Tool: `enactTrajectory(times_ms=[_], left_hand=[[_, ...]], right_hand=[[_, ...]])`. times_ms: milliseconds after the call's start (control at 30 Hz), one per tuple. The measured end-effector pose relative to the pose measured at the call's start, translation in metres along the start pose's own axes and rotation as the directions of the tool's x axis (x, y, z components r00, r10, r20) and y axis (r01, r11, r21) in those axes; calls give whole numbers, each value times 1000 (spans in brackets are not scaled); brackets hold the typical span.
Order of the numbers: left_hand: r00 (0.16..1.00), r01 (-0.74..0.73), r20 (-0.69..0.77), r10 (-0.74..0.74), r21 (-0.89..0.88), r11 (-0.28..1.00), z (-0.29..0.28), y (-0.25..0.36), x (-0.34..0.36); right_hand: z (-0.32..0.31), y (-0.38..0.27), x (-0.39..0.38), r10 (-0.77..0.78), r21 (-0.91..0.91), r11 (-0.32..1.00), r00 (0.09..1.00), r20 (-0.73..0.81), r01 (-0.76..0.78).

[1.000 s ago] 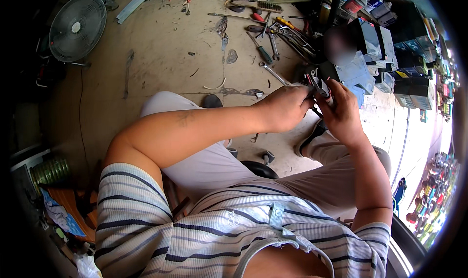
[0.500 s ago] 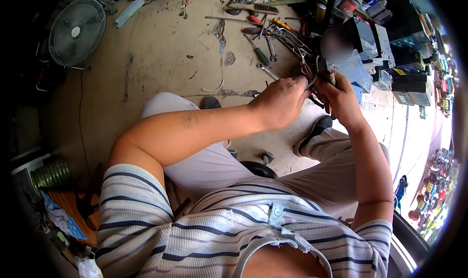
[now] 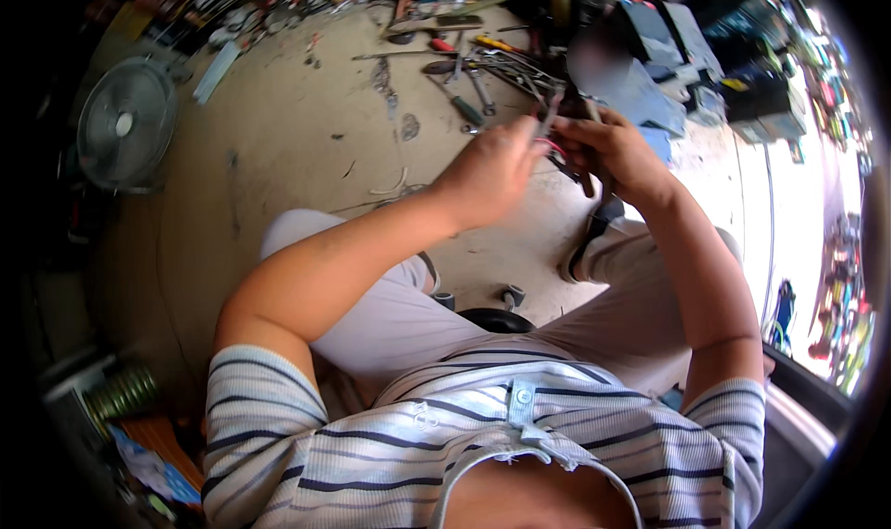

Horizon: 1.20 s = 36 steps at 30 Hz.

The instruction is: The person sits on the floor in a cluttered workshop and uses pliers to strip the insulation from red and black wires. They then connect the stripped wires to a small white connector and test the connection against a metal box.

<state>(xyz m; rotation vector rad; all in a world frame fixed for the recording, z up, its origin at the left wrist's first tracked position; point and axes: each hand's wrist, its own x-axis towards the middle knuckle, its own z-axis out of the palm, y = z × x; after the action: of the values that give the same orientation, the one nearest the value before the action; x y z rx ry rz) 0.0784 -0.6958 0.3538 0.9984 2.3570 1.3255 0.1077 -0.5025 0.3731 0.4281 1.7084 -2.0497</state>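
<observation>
My left hand (image 3: 490,169) is closed, its fingertips pinching thin wires, a red wire (image 3: 550,145) among them. Close beside it on the right, my right hand (image 3: 620,158) is curled round a dark-handled hand tool (image 3: 587,185); the tool's kind is hard to make out behind the fingers. A thin greyish strip (image 3: 551,113) sticks up between the two hands. Both hands are raised in front of my knees, over the far right part of the floor, and motion blurs the left one.
Beyond my hands, a green-handled screwdriver (image 3: 467,109), a spanner (image 3: 484,93) and a wooden-backed brush (image 3: 455,24) lie on the floor. Boxy batteries (image 3: 766,116) stack at the right. A fan (image 3: 125,125) stands at the left. A caster wheel (image 3: 511,296) shows below me.
The view has shifted, so the floor things sit further left and higher. My left hand has tilted upward and away. Both hands stay close together round the wires.
</observation>
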Motion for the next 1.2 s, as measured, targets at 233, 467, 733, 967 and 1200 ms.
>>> enactTrajectory(times_ms=[233, 467, 733, 967, 1200], left_hand=[[984, 158, 109, -138, -203, 966, -5, -3, 5], [981, 174, 116, -156, -171, 970, -8, 0, 1], [983, 154, 110, -146, -70, 986, -10, -6, 3], [982, 182, 58, -179, -55, 982, -16, 0, 5], [995, 80, 56, -79, -6, 997, -16, -3, 9]], right_hand=[[-4, -2, 3, -25, 48, 999, 996, 91, 21], [-1, 0, 1, 0, 7, 1000, 999, 46, 0], [4, -9, -4, -22, -19, 1000, 999, -41, 21], [-12, -16, -9, -105, 32, 993, 975, -197, 113], [-13, -11, -10, -41, 8, 999, 972, -231, 44]])
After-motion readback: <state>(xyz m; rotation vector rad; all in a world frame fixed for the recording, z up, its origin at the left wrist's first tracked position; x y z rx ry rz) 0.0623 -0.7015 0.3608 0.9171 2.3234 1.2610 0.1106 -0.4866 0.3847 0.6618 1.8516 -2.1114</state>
